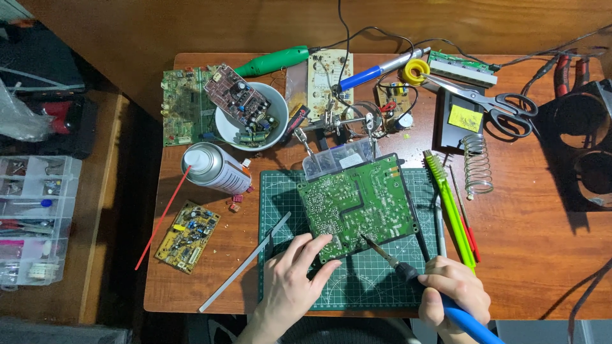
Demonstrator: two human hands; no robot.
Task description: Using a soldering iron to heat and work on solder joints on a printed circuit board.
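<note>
A green circuit board (357,205) lies solder side up on a dark green cutting mat (357,283). My left hand (292,280) rests on the mat with its fingertips pressing the board's near left corner. My right hand (454,294) grips a blue-handled soldering iron (414,275), whose thin tip touches the board near its lower middle. A clear plastic piece (338,158) sits at the board's far edge.
A spray can (215,168) with a red straw, a white bowl (224,126) holding a small board, a yellow board (188,236), tweezers (245,262), scissors (491,102), a coiled iron stand (478,165), green brush (449,204) and a plastic organiser (35,220) surround the mat.
</note>
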